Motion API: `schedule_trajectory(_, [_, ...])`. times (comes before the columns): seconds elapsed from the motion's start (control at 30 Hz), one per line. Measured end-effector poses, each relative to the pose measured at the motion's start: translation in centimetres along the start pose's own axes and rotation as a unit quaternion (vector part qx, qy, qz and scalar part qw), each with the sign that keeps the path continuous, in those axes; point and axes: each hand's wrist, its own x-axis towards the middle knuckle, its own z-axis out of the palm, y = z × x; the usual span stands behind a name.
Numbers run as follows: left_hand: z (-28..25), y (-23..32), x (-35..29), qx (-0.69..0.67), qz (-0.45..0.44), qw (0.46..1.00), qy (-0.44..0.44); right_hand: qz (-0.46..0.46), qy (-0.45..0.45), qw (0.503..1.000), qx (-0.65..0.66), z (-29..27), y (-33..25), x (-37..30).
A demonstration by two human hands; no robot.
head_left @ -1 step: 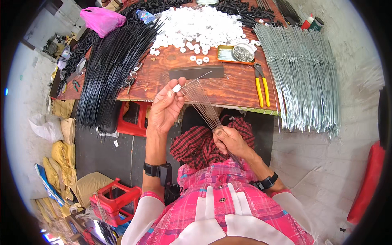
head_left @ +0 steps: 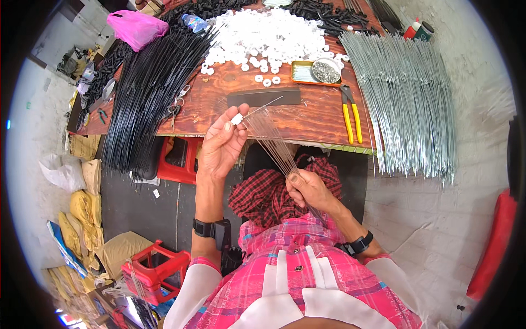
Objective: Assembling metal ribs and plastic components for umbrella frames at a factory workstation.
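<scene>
My left hand (head_left: 223,140), raised at the near edge of the table, pinches a small white plastic piece (head_left: 236,119) between thumb and fingers. A thin rod (head_left: 268,103) slants up and right from beside that piece. Lower and to the right, my right hand (head_left: 309,189) is closed round a bundle of thin metal wires (head_left: 276,148). The wires fan out toward the left hand, and their upper ends come close to the white piece. Whether any wire passes through the piece is too small to tell.
A wooden table (head_left: 219,96) bears a heap of white rings (head_left: 257,38), black rods (head_left: 148,93), silver wires (head_left: 405,104), yellow-handled pliers (head_left: 350,115), a tin (head_left: 301,71) with a dish of small metal parts (head_left: 327,71), and a dark bar (head_left: 290,96). Red stools (head_left: 156,268) stand at left.
</scene>
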Motion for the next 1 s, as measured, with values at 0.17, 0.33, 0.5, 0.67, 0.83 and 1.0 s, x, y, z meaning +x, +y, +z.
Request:
schedule_trajectory(0.17, [0.3,0.3,-0.2,0.065,0.016,0.998,0.007,0.008,0.005,1.000,-0.004,0.3,-0.2,-0.1])
schedule_trajectory(0.33, [1.1,0.2,-0.3,0.102,0.021,0.994,0.015,0.004,0.003,1.000,0.003,0.3,-0.2,-0.1])
schedule_trajectory(0.5, [1.7,0.3,-0.3,0.154,0.049,0.987,-0.007,-0.008,0.007,1.000,-0.003,0.2,-0.1,0.2])
schedule_trajectory(0.67, [2.9,-0.4,-0.7,0.205,0.072,0.976,0.015,-0.005,0.032,0.999,-0.024,0.3,0.5,0.2])
schedule_trajectory(0.83, [3.0,-1.2,-0.7,0.266,0.107,0.956,0.058,-0.014,0.053,0.998,-0.042,0.7,0.9,0.4])
schedule_trajectory(1.0, [3.1,-1.3,-0.4,0.296,0.121,0.945,0.064,-0.013,0.038,0.997,-0.059,0.6,1.0,0.7])
